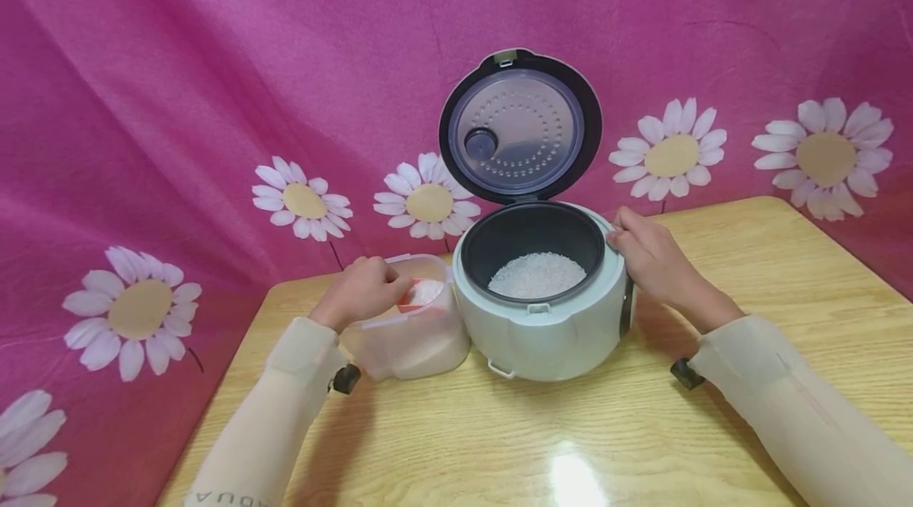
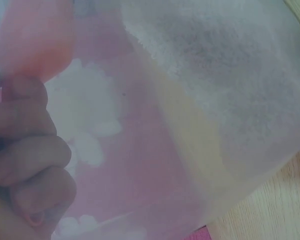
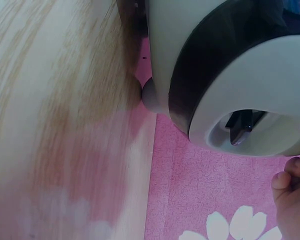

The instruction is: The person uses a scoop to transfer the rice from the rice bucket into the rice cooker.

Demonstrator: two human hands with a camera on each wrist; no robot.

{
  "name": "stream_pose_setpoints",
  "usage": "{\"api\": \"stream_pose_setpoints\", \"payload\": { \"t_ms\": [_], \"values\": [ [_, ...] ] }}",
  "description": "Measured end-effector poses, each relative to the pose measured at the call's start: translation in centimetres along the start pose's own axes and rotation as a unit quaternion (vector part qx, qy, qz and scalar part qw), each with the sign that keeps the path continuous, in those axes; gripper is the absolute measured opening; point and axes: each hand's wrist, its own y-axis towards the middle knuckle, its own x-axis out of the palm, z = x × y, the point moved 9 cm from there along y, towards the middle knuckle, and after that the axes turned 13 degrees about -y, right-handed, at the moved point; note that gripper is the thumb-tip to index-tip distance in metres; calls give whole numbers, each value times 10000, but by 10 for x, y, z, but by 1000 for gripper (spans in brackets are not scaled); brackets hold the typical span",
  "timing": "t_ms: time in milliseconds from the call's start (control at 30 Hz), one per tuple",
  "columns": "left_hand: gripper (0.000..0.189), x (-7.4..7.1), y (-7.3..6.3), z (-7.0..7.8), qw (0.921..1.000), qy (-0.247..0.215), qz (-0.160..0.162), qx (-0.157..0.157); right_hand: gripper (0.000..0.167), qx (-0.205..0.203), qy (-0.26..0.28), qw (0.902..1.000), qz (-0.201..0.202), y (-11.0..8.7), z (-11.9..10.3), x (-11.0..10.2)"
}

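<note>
In the head view, the person's left grip [image 1: 367,291] is clamping, fingers curled, on a red plastic scoop [image 1: 411,306] that is sitting inside a translucent, pale pink plastic tub [image 1: 410,352], with white rice showing in the scoop. Just to the right, a rounded white rice cooker [image 1: 549,341] with a black inner pot [image 1: 499,245] is standing on the light wood-grain counter [image 1: 464,444], its round, dark-rimmed lid [image 1: 528,111] leaning back upright. The right grip [image 1: 659,265] is holding the cooker's right rim. A bed of loose white grains [image 1: 538,276] is covering the pot's floor, so the filling is, I judge, partly done; the scoop's load is not yet in the pot, and more may be wanted (how much, nothing is showing).

In the left wrist view, the curled fingers are closing round the scoop's handle, seen through the cloudy tub wall, while a sloping heap of rice [image 2: 215,65] is lying in the tub, leaving plenty to draw on.

In the right wrist view, the fingertips are bending in against the cooker's edge, beyond an oval side recess [image 3: 290,135]; their full hold is running out of frame.
</note>
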Motion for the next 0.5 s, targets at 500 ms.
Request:
{"api": "stream_pose_setpoints", "payload": {
  "t_ms": [500],
  "values": [
    [42, 0, 1, -1, 10000, -91, -12, 21, 19, 49, 42, 10000, -56, 0, 0, 0]
  ]
}}
